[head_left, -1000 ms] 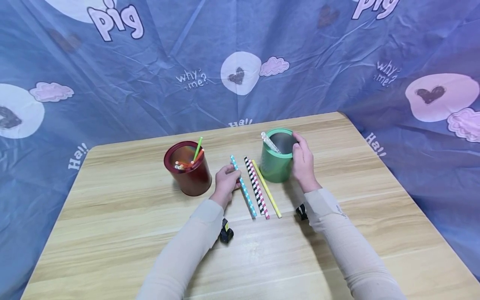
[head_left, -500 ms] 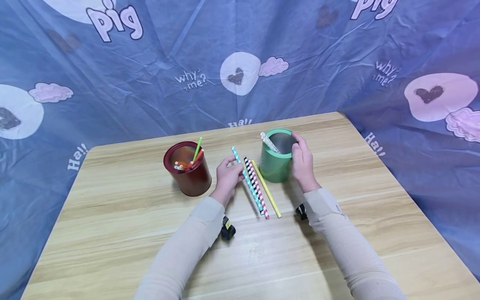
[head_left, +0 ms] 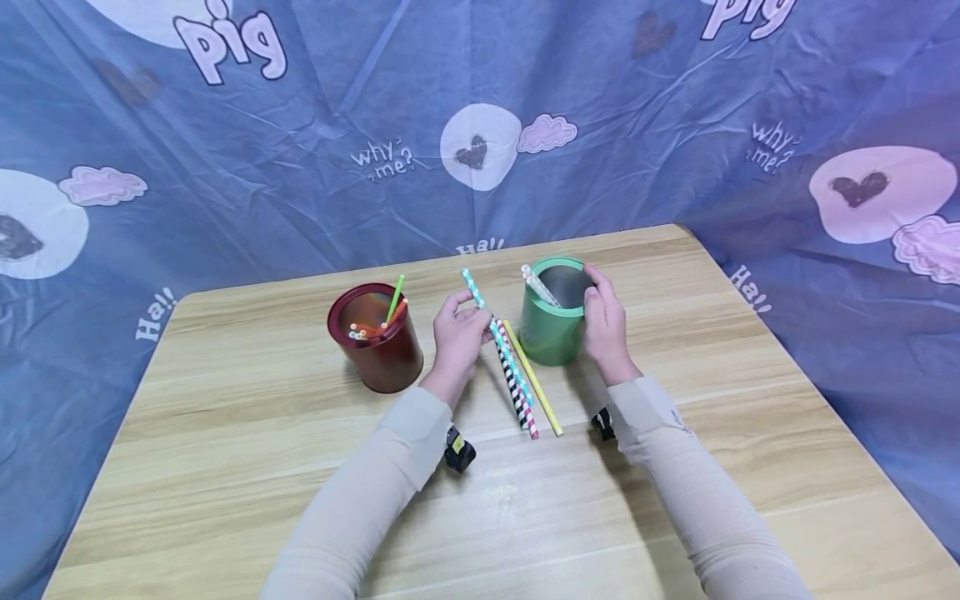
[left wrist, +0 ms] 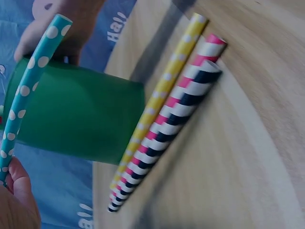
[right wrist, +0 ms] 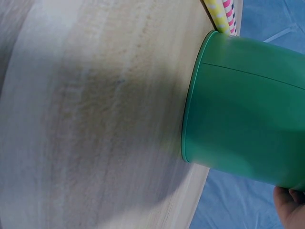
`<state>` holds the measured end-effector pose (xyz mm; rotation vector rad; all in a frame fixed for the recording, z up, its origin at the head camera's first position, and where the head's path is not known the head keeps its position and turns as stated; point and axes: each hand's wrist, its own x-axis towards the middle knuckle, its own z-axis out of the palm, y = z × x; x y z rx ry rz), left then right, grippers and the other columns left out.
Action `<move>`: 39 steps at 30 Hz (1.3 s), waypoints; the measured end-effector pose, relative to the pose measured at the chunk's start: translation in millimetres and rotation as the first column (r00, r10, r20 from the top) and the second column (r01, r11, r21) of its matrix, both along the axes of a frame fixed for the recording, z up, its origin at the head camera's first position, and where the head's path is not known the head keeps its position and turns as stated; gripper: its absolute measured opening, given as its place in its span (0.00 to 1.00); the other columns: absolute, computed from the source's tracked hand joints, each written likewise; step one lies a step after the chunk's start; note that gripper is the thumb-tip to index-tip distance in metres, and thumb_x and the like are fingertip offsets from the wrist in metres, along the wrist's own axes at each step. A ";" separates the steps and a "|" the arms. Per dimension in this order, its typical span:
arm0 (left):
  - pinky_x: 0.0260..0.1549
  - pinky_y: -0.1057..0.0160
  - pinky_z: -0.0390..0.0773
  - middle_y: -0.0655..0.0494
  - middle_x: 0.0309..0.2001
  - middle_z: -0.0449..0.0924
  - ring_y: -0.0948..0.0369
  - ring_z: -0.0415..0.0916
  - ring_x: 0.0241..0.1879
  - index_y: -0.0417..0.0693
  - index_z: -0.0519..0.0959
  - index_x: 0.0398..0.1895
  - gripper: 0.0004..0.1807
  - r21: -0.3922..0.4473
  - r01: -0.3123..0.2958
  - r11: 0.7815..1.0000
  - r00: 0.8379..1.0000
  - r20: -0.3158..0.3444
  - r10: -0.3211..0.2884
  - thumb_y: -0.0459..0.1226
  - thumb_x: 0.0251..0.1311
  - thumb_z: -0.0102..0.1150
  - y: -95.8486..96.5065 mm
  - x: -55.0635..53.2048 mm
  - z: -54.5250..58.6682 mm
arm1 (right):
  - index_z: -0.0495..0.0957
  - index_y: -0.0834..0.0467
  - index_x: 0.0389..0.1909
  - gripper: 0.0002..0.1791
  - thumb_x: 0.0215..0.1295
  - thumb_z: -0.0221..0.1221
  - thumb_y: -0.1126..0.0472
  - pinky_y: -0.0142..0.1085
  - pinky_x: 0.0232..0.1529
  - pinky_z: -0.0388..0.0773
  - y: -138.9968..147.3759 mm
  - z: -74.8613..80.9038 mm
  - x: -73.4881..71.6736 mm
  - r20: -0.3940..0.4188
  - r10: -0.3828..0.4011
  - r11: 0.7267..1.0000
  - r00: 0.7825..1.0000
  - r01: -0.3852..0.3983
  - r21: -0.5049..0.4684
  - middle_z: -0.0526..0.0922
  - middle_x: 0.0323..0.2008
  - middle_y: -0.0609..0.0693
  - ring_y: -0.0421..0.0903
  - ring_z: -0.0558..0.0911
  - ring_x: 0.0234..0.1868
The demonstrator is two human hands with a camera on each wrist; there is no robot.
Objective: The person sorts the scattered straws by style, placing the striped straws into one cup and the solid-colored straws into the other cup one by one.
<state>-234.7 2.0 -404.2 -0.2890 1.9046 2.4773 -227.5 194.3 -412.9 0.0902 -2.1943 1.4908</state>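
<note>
My left hand (head_left: pixel 459 337) pinches a blue paper straw with white dots (left wrist: pixel 33 76), held tilted above the other straws. Below it lie a black-and-white striped straw (left wrist: pixel 167 133), a pink-and-white striped straw (left wrist: pixel 213 46) and a yellow dotted straw (left wrist: pixel 164 89), side by side on the table. My right hand (head_left: pixel 607 323) grips the upper right side of a green can (head_left: pixel 551 337), which stands upright and open at the top. A few pale straws (head_left: pixel 540 285) lean inside that can at its left rim.
A dark red can (head_left: pixel 386 362) stands to the left of my left hand, with a green straw (head_left: pixel 395 298) and several orange ones in it. The wooden table (head_left: pixel 225 417) ends at a blue printed cloth (head_left: pixel 300 167) behind.
My left hand has lifted the blue dotted straw from the table and moved it up and slightly right, over the striped straws. The right hand and green can look the same.
</note>
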 end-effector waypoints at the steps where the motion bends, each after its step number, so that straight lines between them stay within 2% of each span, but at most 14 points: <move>1: 0.24 0.68 0.77 0.53 0.27 0.75 0.62 0.72 0.23 0.43 0.74 0.47 0.23 0.003 -0.002 1.000 1.000 -0.013 0.002 0.22 0.44 0.47 0.7 0.5 2.5 | 0.63 0.65 0.64 0.23 0.71 0.36 0.64 0.44 0.68 0.54 2.2 -4.7 -3.1 -0.004 0.000 1.000 1.000 0.000 0.000 0.65 0.64 0.60 0.52 0.60 0.67; 6: 0.22 0.70 0.76 0.55 0.25 0.73 0.64 0.70 0.20 0.40 0.73 0.48 0.23 0.009 -0.024 1.000 0.997 -0.066 0.024 0.21 0.44 0.47 3.7 2.6 13.3 | 0.63 0.64 0.64 0.24 0.71 0.36 0.61 0.43 0.68 0.55 3.1 -7.6 -3.7 -0.010 -0.003 1.000 1.000 0.003 0.005 0.65 0.64 0.59 0.51 0.60 0.67; 11: 0.23 0.69 0.76 0.56 0.25 0.71 0.65 0.69 0.20 0.36 0.70 0.50 0.24 0.047 -0.075 0.996 0.989 -0.124 0.080 0.20 0.45 0.47 4.3 3.8 21.8 | 0.63 0.64 0.64 0.24 0.71 0.36 0.60 0.43 0.68 0.55 2.6 -6.9 -3.1 -0.009 -0.005 1.000 1.000 0.005 0.007 0.65 0.64 0.58 0.50 0.60 0.67; 14: 0.24 0.68 0.76 0.55 0.26 0.71 0.64 0.69 0.22 0.37 0.69 0.48 0.22 0.082 -0.099 0.992 0.982 -0.152 0.111 0.20 0.46 0.47 3.8 4.2 26.8 | 0.63 0.64 0.64 0.24 0.71 0.36 0.61 0.42 0.68 0.55 2.4 -5.4 -2.8 -0.007 -0.003 1.000 1.000 0.003 0.008 0.66 0.64 0.58 0.50 0.61 0.67; 23: 0.25 0.67 0.77 0.54 0.27 0.69 0.62 0.70 0.23 0.48 0.65 0.45 0.23 0.194 -0.127 0.973 0.969 -0.185 0.163 0.19 0.46 0.46 3.9 5.7 40.5 | 0.61 0.72 0.62 0.23 0.69 0.35 0.68 0.48 0.68 0.53 -9.3 21.2 14.9 0.000 0.024 1.000 1.000 -0.024 -0.020 0.63 0.63 0.67 0.58 0.59 0.67; 30: 0.24 0.67 0.78 0.54 0.28 0.68 0.63 0.71 0.21 0.51 0.62 0.41 0.23 0.241 -0.155 0.958 0.949 -0.234 0.212 0.19 0.45 0.46 5.0 6.6 46.7 | 0.63 0.65 0.64 0.23 0.71 0.36 0.63 0.42 0.68 0.54 1.0 -1.8 -0.5 0.002 0.002 1.000 1.000 -0.002 -0.002 0.65 0.64 0.60 0.51 0.60 0.68; 39: 0.27 0.64 0.80 0.55 0.27 0.65 0.62 0.69 0.24 0.49 0.59 0.40 0.21 0.319 -0.181 0.930 0.915 -0.291 0.278 0.19 0.46 0.45 4.4 8.4 52.1 | 0.63 0.65 0.63 0.24 0.71 0.36 0.61 0.42 0.68 0.55 1.8 -4.9 -2.5 -0.017 -0.009 1.000 1.000 0.010 0.015 0.66 0.64 0.59 0.51 0.61 0.67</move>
